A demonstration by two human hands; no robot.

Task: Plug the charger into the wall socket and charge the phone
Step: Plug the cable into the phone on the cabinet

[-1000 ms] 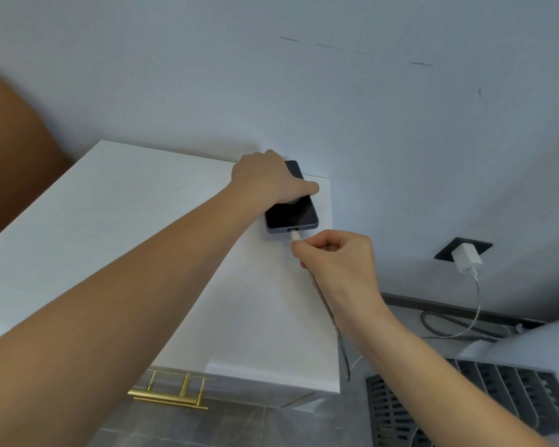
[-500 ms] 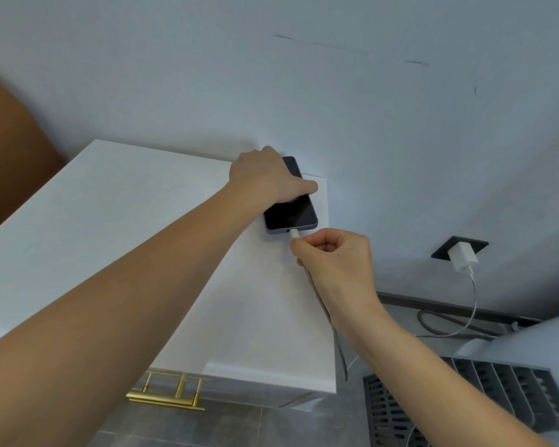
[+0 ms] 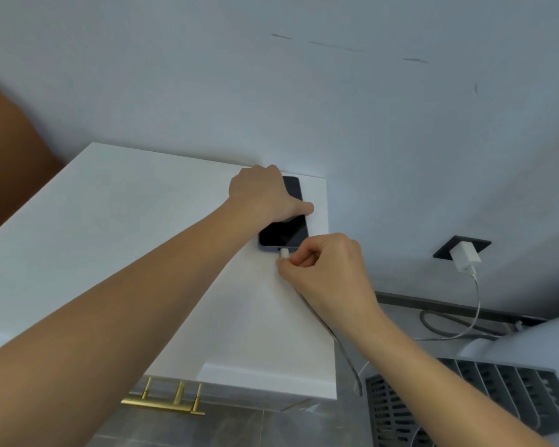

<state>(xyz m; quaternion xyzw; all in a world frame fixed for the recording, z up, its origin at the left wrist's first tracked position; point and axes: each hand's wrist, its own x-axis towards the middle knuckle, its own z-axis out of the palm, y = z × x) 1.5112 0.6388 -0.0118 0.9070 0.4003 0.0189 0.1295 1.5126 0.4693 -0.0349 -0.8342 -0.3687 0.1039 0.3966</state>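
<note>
The phone (image 3: 284, 232) lies flat, screen up and dark, at the far right corner of the white worktop (image 3: 117, 227), close to the wall. The left hand (image 3: 265, 196) rests over its far half, fingers curled down on the left edge and thumb stretched across the glass to the right edge, pressing it in place. The right hand (image 3: 325, 269) sits just near of the phone, fingers bunched and pinching the white cable plug (image 3: 284, 252), whose tip meets the phone's near edge; whether it is fully seated cannot be told. The cable (image 3: 342, 346) runs from under that hand over the worktop's right edge and hangs down. To the right, low on the wall, the white charger (image 3: 464, 259) sits in the dark wall socket (image 3: 446, 250), its lead drooping toward the floor. A brass handle (image 3: 165, 403) shows below the near edge of the worktop, and a grey slatted grille (image 3: 497, 401) lies near right
</note>
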